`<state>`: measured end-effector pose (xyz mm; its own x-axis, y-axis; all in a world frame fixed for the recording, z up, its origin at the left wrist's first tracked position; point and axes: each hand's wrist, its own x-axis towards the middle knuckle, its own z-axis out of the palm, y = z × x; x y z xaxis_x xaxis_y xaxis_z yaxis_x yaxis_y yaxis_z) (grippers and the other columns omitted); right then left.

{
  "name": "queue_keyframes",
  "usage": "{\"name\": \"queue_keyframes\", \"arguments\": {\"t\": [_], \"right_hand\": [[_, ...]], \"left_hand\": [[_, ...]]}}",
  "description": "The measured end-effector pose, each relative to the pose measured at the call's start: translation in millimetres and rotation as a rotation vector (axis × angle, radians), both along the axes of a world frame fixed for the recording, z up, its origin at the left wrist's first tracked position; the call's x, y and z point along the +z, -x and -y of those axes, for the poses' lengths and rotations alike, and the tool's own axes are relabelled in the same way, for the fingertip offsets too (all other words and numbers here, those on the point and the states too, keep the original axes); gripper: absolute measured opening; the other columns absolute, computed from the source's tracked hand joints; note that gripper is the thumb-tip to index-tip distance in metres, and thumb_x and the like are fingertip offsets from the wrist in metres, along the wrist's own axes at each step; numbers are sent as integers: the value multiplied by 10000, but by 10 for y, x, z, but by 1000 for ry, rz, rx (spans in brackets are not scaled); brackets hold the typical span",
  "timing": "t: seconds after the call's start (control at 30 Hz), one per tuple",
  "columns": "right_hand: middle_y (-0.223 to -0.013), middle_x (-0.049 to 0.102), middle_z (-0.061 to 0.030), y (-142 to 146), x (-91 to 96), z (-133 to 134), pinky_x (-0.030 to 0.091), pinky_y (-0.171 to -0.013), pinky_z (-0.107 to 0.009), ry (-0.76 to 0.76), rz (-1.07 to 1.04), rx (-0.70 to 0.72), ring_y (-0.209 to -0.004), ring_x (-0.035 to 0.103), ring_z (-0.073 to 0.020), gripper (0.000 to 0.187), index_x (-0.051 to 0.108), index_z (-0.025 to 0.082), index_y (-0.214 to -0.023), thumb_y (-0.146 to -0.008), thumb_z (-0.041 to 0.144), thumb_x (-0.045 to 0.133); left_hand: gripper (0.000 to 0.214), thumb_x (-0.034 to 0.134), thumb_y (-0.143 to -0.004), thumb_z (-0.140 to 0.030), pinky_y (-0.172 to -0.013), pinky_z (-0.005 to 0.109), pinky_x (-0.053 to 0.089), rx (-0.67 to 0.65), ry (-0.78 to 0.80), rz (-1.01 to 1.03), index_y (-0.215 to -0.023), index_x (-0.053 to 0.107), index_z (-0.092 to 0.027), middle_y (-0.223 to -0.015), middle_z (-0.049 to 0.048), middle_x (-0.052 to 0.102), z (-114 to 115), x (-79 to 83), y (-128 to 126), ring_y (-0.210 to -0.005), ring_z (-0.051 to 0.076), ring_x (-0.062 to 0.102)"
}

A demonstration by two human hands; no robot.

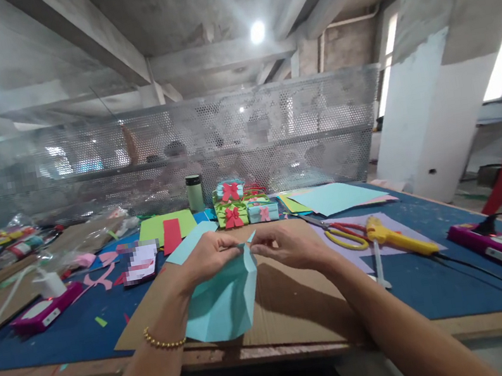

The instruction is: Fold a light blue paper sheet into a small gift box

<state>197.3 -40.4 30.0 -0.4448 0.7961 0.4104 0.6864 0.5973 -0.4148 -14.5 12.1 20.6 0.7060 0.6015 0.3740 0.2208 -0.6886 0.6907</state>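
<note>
A creased light blue sheet of paper (225, 304) hangs above a brown cardboard sheet (294, 303). My left hand (209, 258) pinches its upper edge. My right hand (283, 247) is closed at the same edge, thumb and fingers on a folded corner that sticks up between the two hands. Behind my left hand lies another light blue paper piece (188, 243). Small folded paper boxes with bows (232, 215) stand just beyond my hands.
Scissors (346, 236) and a yellow glue gun (401, 240) lie on purple paper to the right. Purple power strips (47, 309) sit at both sides, with trailing cords. A phone (141, 262), a green bottle (194, 192) and a red paper strip (172, 236) are farther back.
</note>
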Motion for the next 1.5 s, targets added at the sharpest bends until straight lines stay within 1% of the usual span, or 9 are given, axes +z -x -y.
{"name": "queue_keyframes", "arguments": {"t": [0.13,0.4,0.57,0.77,0.93,1.0,1.1,1.27,1.5], "right_hand": [[-667,564,0,32,-33,-18,357,-582,-244,-49,-93,-6,-629,474,-127,195,625,166,-753,-885,290,553],[-684,521,8,46,-64,-30,380,-611,-243,-73,-64,109,-650,469,-129,159,532,189,-714,-870,203,504],[-711,543,-3,46,-64,-26,386,-617,-246,-100,-51,87,-661,476,-133,157,533,191,-751,-899,236,501],[-687,495,10,97,-71,23,339,-602,-249,-186,-16,70,-632,420,-127,188,474,200,-689,-866,138,477],[-740,542,-5,95,-76,11,368,-646,-250,-217,-101,52,-673,457,-128,187,499,192,-724,-906,164,468],[-731,555,-4,62,-78,-19,370,-644,-249,-181,-120,9,-677,474,-127,217,519,187,-722,-931,211,466],[-702,587,-3,22,-63,-41,373,-614,-241,-62,-105,-20,-658,514,-125,217,575,177,-726,-922,237,506],[-699,639,-12,45,-27,-19,435,-593,-241,152,-249,75,-644,624,-135,204,638,164,-822,-927,275,502],[-681,615,-1,74,-93,-67,391,-590,-243,69,-202,54,-646,533,-131,144,577,180,-715,-855,214,563]], "left_hand": [[298,566,-840,-313,-501,199,282,-18,-26,1,-663,701,-116,-564,-22,526,42,-4,-52,-539,82,396],[309,562,-833,-328,-472,203,242,-36,18,-44,-623,661,-123,-531,-44,425,90,21,-75,-511,74,336],[301,542,-826,-267,-477,218,201,-6,-19,-89,-564,587,-127,-532,-48,355,67,4,-65,-525,75,296],[313,522,-824,-253,-468,216,187,-29,-79,-109,-537,556,-134,-522,-50,333,28,-32,-62,-511,71,279],[280,568,-804,-314,-465,195,262,-2,63,-16,-632,663,-114,-546,-27,481,64,27,-35,-514,78,381],[264,580,-796,-326,-493,194,329,38,106,42,-727,714,-109,-610,2,581,80,63,-4,-551,95,463],[238,588,-791,-295,-579,211,409,90,50,92,-789,744,-115,-711,35,668,74,100,51,-648,126,550],[227,586,-797,-265,-632,224,430,113,-47,112,-818,763,-124,-742,45,702,35,112,82,-694,145,585],[224,601,-804,-270,-576,197,414,56,18,117,-840,777,-137,-704,27,696,64,90,25,-634,121,568]]}}
